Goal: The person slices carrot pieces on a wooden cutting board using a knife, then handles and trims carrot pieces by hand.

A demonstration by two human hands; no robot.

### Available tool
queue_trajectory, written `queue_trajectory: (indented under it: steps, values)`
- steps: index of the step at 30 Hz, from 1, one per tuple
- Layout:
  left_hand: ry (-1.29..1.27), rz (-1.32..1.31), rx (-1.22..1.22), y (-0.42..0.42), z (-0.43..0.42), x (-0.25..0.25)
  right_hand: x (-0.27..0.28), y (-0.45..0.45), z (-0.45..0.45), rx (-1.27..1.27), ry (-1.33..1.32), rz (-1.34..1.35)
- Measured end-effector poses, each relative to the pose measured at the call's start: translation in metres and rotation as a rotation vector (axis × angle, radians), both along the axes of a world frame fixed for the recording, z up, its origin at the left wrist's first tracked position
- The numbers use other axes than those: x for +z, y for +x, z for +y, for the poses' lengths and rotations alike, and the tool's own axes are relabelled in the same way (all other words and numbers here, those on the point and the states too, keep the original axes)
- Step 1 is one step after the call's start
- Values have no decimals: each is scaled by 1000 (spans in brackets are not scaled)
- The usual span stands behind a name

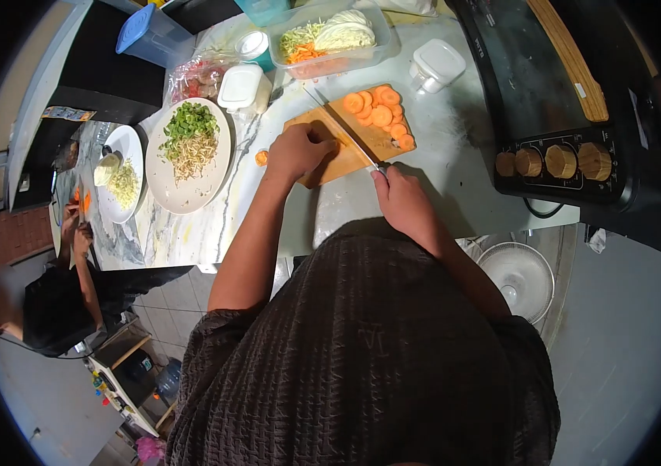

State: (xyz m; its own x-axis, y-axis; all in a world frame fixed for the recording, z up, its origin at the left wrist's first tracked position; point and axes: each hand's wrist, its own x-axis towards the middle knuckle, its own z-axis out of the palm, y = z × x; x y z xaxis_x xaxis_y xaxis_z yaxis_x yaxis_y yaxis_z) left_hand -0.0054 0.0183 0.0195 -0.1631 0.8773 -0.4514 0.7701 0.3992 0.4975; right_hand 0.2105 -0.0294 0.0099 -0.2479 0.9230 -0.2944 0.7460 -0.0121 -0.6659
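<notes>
My right hand (406,200) grips the handle of a kitchen knife (343,128), its long blade lying diagonally across the wooden cutting board (321,175). Beside the blade, my left hand (299,151) has its fingers curled onto a small piece of carrot (343,143), mostly hidden by the hand. Round carrot slices (381,115) lie in a group on the far right part of the board, on the other side of the knife. A carrot end (261,158) rests on the counter left of my left hand.
Left are a plate of chopped greens and sprouts (163,182) and another plate (128,210). Beyond the board stand a plastic tub of shredded vegetables (330,68) and white-lidded containers (242,87). A stove (559,163) is at right. Another person (54,307) works at far left.
</notes>
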Motion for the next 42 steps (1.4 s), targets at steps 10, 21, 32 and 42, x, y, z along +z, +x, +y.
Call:
queue_trajectory:
  steps: [10, 21, 32, 42]
  values:
    - [-185, -480, 259, 11, -7, -8, -6, 1, 1, 7, 27, 46]
    - [-232, -584, 357, 14, -6, -3, -5, 1, 0, 2, 8, 15]
    - [-249, -624, 357, 13, -5, -5, -6, 1, 1, 15, 30, 12]
    - [-243, -643, 384, 13, -5, -7, -1, -2, -1, 25, 72, 30]
